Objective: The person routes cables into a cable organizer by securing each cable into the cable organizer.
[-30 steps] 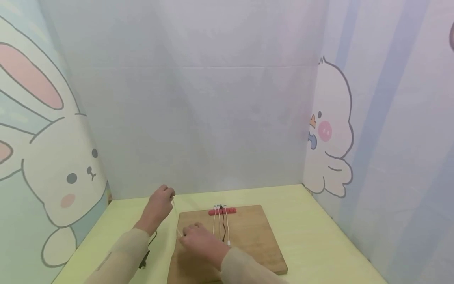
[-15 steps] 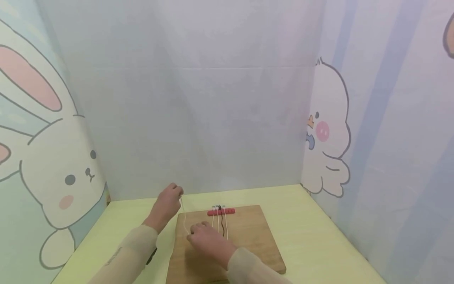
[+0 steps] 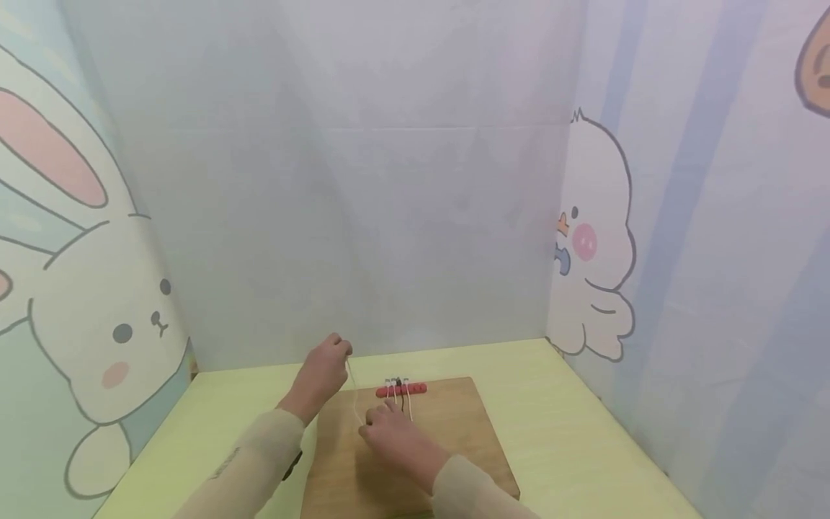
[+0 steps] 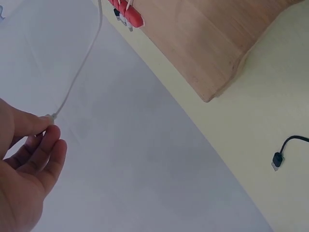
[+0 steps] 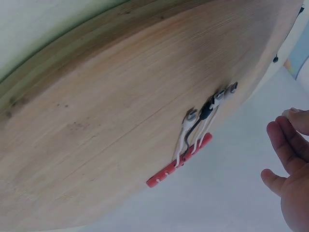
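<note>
In the head view my left hand (image 3: 320, 376) is raised beyond the left back corner of a wooden board (image 3: 447, 447). Its thumb and fingertip pinch the plug end of a thin white cable (image 4: 79, 72). The cable sags across to my right hand (image 3: 403, 441), low over the board, whose thumb and fingertips pinch the other white end (image 5: 287, 113). On the board's far edge sits a red slotted cable clip (image 5: 164, 174). Three white cables and a black cable (image 5: 206, 108) run through its slots, their plugs lying on the board; some slots hold nothing.
A loose black cable (image 4: 278, 159) with a USB-type plug lies on the pale yellow table (image 3: 583, 447), left of the board. A grey back wall (image 3: 389, 216) rises behind, and printed side panels stand left and right.
Both hands have moved to the right with the white cable, the left one coming toward the red clip. My right hand now covers more of the clipped cables in the head view.
</note>
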Available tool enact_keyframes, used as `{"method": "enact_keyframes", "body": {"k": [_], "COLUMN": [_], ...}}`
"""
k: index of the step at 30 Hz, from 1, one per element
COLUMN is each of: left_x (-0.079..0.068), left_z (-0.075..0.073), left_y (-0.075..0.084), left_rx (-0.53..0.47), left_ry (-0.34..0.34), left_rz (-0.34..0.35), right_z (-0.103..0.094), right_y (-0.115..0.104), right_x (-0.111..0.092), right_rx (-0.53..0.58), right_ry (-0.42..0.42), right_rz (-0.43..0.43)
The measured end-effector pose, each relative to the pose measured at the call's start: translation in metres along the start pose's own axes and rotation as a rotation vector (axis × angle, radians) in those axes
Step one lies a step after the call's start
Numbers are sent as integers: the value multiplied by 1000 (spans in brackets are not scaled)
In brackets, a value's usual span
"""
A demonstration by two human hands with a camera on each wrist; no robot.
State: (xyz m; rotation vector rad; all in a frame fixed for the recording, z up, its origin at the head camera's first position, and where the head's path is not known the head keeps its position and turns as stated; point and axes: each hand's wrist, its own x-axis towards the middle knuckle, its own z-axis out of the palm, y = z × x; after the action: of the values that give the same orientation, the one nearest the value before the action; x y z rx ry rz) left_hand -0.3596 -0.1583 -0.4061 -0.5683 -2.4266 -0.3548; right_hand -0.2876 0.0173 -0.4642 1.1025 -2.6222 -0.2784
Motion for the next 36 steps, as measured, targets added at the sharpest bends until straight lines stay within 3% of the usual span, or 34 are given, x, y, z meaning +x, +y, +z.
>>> {"method": "enact_keyframes", "body": {"k": [3,9,14,20,28,36], "left_x": [3,14,25,39,49,54], "left_z": [4,13,27,48,81,103], "left_y": [10,33,48,63,72,71], "left_rx": [-1,-47,-77,-127,-122,-1], "left_ry": [-12,-102,-124,-185,-253,-290], "left_rz": [13,-6,45,5,-35,-27], "right_z": [5,9,15,30,43,50], "right_y": [6,16,23,34,45,47], "right_x": [-4,-13,-24,-34,-49,-58], "right_rx": [-11,-2,-17,-62,-7,66], "right_ry": [-11,-27,-3,28,0,0], "right_rz": [15,77,113,131,191,219]}}
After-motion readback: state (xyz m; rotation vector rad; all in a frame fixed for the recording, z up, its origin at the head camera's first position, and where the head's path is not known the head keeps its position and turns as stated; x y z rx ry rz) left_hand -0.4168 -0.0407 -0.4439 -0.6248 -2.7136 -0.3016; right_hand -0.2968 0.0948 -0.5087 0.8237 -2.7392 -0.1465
